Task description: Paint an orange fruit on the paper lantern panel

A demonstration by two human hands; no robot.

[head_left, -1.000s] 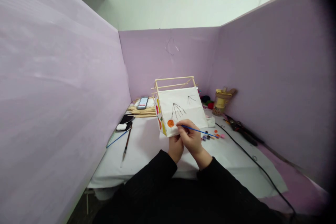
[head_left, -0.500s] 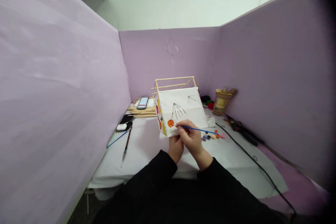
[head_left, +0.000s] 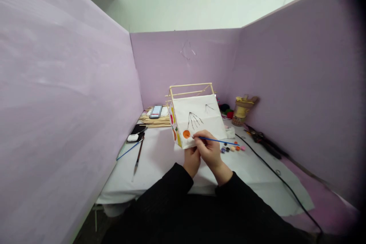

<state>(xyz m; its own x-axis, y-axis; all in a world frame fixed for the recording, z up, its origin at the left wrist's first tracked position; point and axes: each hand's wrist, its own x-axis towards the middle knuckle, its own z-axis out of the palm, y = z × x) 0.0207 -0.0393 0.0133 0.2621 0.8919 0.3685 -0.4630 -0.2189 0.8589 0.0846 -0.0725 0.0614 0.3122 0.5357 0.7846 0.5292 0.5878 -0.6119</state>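
Observation:
My right hand [head_left: 210, 148] pinches a blue paintbrush [head_left: 220, 141], its tip close to an orange painted circle [head_left: 186, 134]. That circle is on the white panel [head_left: 211, 122] of a box-shaped lantern frame [head_left: 191, 85] made of thin wooden sticks. Black branching lines are drawn above the circle, and coloured fruit shapes show on the left side panel. Below the panel, my left hand [head_left: 191, 161] is closed on the frame's lower edge, its fingers partly hidden behind my right hand. Small paint pots [head_left: 233, 148] stand to the right of my hands.
At left lie a long brown brush [head_left: 139, 156], another blue brush [head_left: 128, 150] and a white case [head_left: 132, 138]. Wooden sticks [head_left: 156, 122] and a phone [head_left: 156, 111] are behind. On the right are a holder [head_left: 240, 112], pliers [head_left: 265, 144] and a black cable [head_left: 274, 171]. Purple partitions surround the table.
The brush tip and my right hand have shifted very slightly right, away from the orange circle's middle. The lantern frame and my left hand stay almost as they were.

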